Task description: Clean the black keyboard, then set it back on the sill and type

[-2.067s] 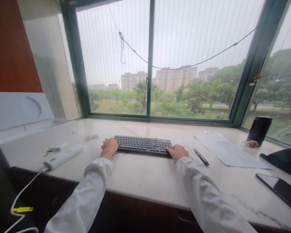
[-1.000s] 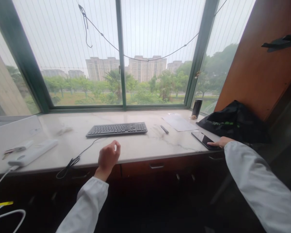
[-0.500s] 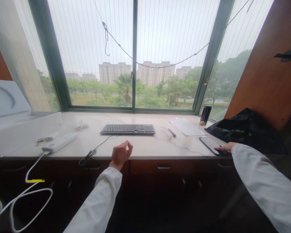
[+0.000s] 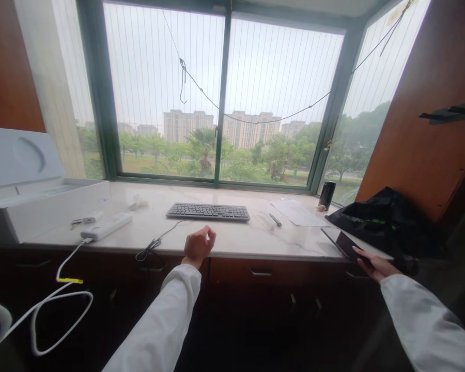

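My left hand (image 4: 200, 245) is curled closed at the front edge of the counter, thumb and forefinger forming a small ring with nothing visible in it. It is just in front of a dark grey keyboard (image 4: 208, 212), not touching it. At the right, my right hand (image 4: 375, 263) grips the near end of a dark, flat tablet (image 4: 339, 240), with some fingers hidden. The tablet's near end is at the counter's front edge. Beside it lies a black bag (image 4: 387, 222). The keyboard's cable (image 4: 150, 249) is bundled and hangs over the edge left of my left hand.
A white power strip (image 4: 106, 226) with a white cord (image 4: 67, 263) lies at the left, near an open white box (image 4: 62, 206). Right of the keyboard are a small dark pen-like object (image 4: 275, 220), papers (image 4: 298, 213) and a black cylinder (image 4: 327, 195). Windows stand behind the counter (image 4: 248, 243).
My right hand has shifted toward me and a little right, drawing the tablet's near end to the counter edge. The left hand stays curled. The whole view has tilted slightly.
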A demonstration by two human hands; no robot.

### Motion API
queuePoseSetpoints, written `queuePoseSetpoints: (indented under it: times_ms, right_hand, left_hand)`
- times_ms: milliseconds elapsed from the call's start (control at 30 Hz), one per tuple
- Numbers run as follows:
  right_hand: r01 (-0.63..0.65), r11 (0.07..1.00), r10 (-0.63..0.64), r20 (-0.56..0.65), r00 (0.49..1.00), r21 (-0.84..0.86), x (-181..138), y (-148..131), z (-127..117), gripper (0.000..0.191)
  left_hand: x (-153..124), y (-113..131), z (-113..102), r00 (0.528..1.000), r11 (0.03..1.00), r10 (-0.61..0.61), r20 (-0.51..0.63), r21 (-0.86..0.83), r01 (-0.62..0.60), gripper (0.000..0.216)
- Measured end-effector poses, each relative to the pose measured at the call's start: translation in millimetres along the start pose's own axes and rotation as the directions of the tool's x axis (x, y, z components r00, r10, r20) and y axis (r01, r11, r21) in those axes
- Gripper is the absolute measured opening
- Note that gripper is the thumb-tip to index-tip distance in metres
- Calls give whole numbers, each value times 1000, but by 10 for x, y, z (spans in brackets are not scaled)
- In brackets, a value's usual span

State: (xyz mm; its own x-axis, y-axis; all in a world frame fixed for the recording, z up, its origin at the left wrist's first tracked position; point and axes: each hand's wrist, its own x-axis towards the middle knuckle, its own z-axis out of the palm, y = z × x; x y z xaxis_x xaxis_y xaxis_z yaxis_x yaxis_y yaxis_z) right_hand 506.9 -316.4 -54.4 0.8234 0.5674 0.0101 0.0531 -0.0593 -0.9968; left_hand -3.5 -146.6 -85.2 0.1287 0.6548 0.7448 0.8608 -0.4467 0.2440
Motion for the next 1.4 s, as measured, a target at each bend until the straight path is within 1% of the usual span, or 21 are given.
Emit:
queuePoseSetpoints:
  times_ms: [33,67,133,167,200,233,300,333,433,533,633,800,867,1000,1200,1267,1300,1400]
  right_hand:
    - [-78,990,75,33,997,114,-59,69,-46,12]
    - [-116,973,108,49,993,197,-137,133,-83,13]
    - [-116,942,77,136,988,314,-362,231,-120,10]
    - [-143,934,69,225,972,328,-510,260,-117,13]
    - [-153,929,47,304,951,338,-675,278,-100,23]
    - [-153,929,34,333,942,338,-853,285,-70,34]
    - [-70,926,-62,334,941,370,-1212,282,17,51]
    - [-54,917,-96,349,932,396,-1382,276,67,58]
    - [-88,876,-143,430,891,474,-1811,254,198,65]
    - [-81,880,-160,452,877,469,-2091,234,283,72]
    - [-79,897,-149,466,872,435,-2219,243,353,78]
    - [-67,919,-139,480,866,388,-2271,328,469,82]
    - [-93,910,-125,481,868,404,-2301,355,506,82]
    - [-198,868,-53,484,874,454,-2394,379,569,88]
    - [-252,849,-30,519,854,464,-2512,472,672,95]
    - [-323,810,-1,551,835,490,-2548,510,701,98]
    - [-375,779,20,578,816,503,-2568,523,715,98]
    - [-536,678,61,688,723,503,-2632,540,759,89]
  left_hand:
    - [1,4,-5,1000,1000,-3,5,1,3,29]
    - [1,7,-9,1000,1000,-5,7,1,5,29]
    - [-1,10,-15,1000,1000,-5,-1,-1,5,30]
    - [-2,9,-16,1000,1000,-3,-8,-2,3,30]
    - [-4,6,-15,1000,1000,-4,-14,-3,3,30]
    - [-4,2,-13,1000,1000,-6,-20,-1,6,30]
    - [1,-12,1,999,1000,-19,-29,20,20,31]
    - [6,-21,10,999,999,-19,-31,28,20,31]
    - [20,-41,31,998,998,-28,-49,54,30,30]
    - [25,-41,25,998,998,-30,-61,62,33,30]
    - [23,-34,14,996,997,-21,-81,77,28,31]
    - [16,-29,9,996,997,-8,-92,74,15,32]
    - [15,-30,6,996,998,-10,-89,69,16,32]
    - [24,-25,-4,998,997,-14,-57,80,18,32]
    - [39,7,-31,999,995,-50,-3,83,50,33]
    - [42,16,-37,999,994,-52,17,95,50,32]
    - [43,18,-38,998,994,-52,25,100,49,32]
    - [47,22,-38,998,993,-52,38,111,48,31]
